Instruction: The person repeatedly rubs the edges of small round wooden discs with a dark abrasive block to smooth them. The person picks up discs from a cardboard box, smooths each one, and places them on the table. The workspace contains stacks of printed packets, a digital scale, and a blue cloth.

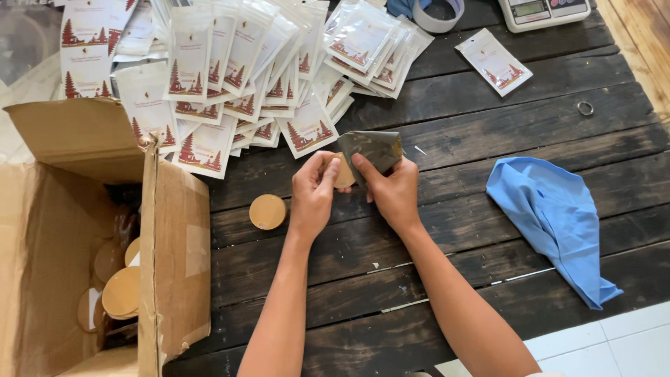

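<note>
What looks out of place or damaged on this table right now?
The cardboard box at the left has a torn, ragged front corner and flaps splayed open. One white pouch lies apart from the heap of pouches, a small metal ring sits alone, and a blue cloth lies crumpled.

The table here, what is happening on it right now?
A person's left hand and right hand together hold a round wooden disc and a grey pouch above the dark wooden table. Another disc lies on the table beside the left hand. More discs fill the cardboard box, white pouches are piled behind, and a blue cloth lies to the right.
</note>
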